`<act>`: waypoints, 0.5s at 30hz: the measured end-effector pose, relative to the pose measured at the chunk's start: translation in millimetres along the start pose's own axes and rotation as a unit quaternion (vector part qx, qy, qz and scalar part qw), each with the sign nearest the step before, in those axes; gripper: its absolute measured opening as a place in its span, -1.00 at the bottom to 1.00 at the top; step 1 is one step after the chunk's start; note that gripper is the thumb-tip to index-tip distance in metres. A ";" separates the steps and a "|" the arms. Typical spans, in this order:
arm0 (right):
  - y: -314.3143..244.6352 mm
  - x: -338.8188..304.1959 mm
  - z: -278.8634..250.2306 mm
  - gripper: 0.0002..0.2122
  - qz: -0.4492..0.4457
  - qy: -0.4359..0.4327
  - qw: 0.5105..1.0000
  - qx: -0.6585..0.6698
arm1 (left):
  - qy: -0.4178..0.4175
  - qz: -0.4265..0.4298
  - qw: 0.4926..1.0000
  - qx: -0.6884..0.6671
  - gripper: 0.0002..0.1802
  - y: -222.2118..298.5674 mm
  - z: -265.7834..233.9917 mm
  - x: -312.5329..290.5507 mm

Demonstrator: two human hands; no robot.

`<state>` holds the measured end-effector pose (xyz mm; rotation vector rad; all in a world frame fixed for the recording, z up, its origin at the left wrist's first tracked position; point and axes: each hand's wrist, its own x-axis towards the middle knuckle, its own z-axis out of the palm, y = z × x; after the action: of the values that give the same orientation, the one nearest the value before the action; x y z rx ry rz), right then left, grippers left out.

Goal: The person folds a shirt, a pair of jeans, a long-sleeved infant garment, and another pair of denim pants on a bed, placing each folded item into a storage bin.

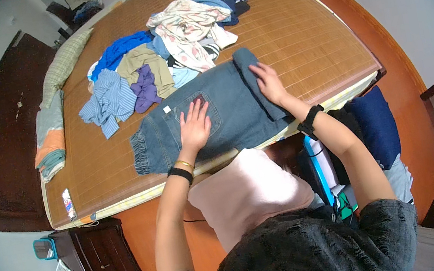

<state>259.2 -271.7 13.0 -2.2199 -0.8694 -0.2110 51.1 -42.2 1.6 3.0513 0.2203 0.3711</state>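
Blue-grey denim trousers [239, 111] are lying folded along the near edge of the brown slatted bed mat [301, 58]. There, the left hand [196, 128] is resting on the denim, fingers outstretched and slightly spread; the right hand [271, 85] is touching the thick fold, its fingers extended, not gripping. A crumpled multicoloured clothes heap [185, 29] is lying towards the mat's far side.

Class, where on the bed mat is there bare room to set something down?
Bare mat lies right of the jeans, out to the mattress edge, and between the striped shirt and the orange-and-grey cloth. Crowded: beyond the jeans, under the clothes heap.
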 end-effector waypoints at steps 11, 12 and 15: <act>-74.2 -0.5 -34.0 -0.34 -0.010 -0.145 0.976 -0.164 | -0.033 -0.008 0.999 -0.005 -0.48 8.7 -2.1 3.3; -86.2 -2.0 -34.2 -0.36 -0.038 -0.133 0.976 -0.168 | -0.033 -0.009 0.999 -0.005 -0.48 8.2 -1.4 3.2; -101.6 -3.8 -23.5 -0.46 -0.110 -0.091 0.984 -0.111 | -0.018 0.000 1.000 -0.008 -0.48 9.3 -0.7 4.6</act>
<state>193.4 -238.5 86.9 -2.3731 -1.2459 -0.2205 56.6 -50.7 4.1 3.0388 0.2150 0.3165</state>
